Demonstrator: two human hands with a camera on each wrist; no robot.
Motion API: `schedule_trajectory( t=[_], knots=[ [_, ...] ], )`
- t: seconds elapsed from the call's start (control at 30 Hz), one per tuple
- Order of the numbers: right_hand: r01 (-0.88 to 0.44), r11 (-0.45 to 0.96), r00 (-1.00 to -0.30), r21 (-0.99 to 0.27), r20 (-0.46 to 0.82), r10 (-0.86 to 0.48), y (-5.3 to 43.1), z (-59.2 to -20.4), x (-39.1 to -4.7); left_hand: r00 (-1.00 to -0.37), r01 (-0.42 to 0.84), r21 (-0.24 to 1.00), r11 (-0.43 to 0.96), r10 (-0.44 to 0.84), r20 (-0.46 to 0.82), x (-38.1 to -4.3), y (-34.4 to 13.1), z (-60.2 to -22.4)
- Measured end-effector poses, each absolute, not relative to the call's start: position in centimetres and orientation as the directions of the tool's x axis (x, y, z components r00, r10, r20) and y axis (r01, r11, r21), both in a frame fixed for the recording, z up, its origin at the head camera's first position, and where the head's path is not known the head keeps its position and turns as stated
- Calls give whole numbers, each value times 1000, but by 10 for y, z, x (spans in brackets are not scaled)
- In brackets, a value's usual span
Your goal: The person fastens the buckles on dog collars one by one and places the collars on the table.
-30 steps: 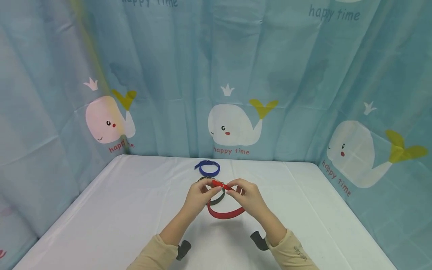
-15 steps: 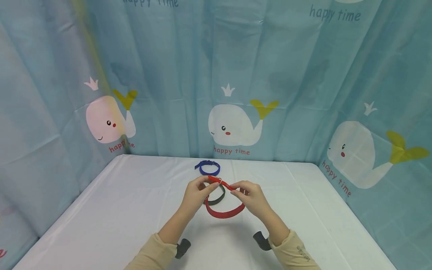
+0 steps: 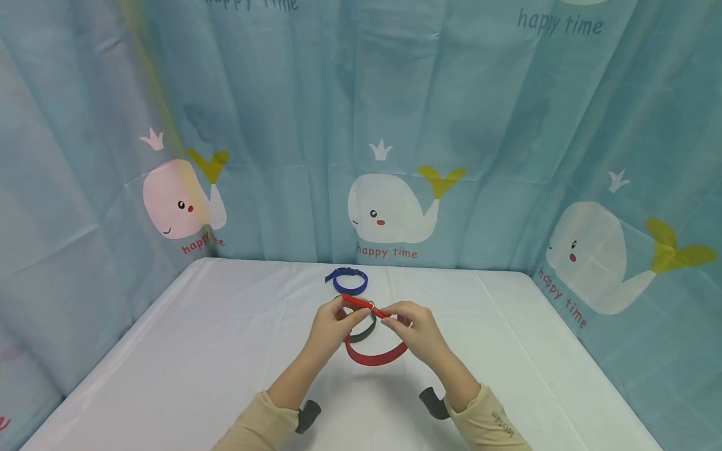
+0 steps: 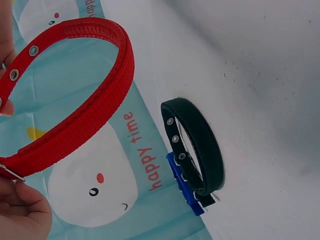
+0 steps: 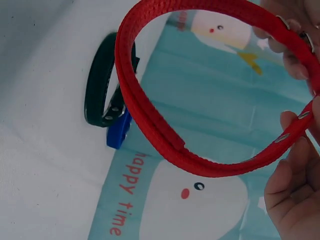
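Note:
A red pet collar, looped with its padded band hanging down, is held above the table by both hands. My left hand pinches the collar by its metal buckle, where the red strap end sticks out to the left. On the other side, my right hand pinches the strap between thumb and fingers, close to the metal eyelets. Behind the red loop a dark green collar lies on the table, partly hidden in the head view. Farther back lies a blue collar.
A white cloth covers the table. Its back and sides are enclosed by a light blue curtain printed with whales. Dark wrist-worn pieces show below both forearms.
The strap end reaches farther left past the buckle than a second ago. My hands spread slightly apart, then came closer again, both still pinching the red collar. The other collars have not moved.

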State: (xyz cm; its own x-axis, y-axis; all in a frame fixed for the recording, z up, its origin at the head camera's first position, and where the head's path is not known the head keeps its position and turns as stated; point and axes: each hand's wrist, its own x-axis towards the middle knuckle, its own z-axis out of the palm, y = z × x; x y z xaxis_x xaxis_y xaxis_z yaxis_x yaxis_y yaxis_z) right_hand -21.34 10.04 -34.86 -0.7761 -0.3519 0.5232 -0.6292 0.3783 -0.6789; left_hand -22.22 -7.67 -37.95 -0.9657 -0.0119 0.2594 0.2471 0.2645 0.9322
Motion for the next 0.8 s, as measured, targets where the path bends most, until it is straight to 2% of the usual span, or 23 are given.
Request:
schedule_trajectory(
  t=[0.17,0.3,0.4,0.57,0.8],
  knots=[
    [-638,372,-769,-674,532,-355,101,-350,-214,-950,293,912,286,-23,312,-221,-74,-381],
    [-642,397,-766,-656,567,-302,105,-347,-216,-945,305,902,306,-24,327,-221,-72,-381],
    [-685,393,-726,-613,623,-292,109,-346,-226,-941,319,889,328,-6,340,-220,-70,-380],
    [-774,384,-631,-503,654,-416,110,-346,-242,-902,416,820,393,64,427,-218,-65,-382],
    [-853,373,-520,-364,637,-569,105,-340,-243,-814,559,671,486,167,557,-216,-58,-385]
  ],
)
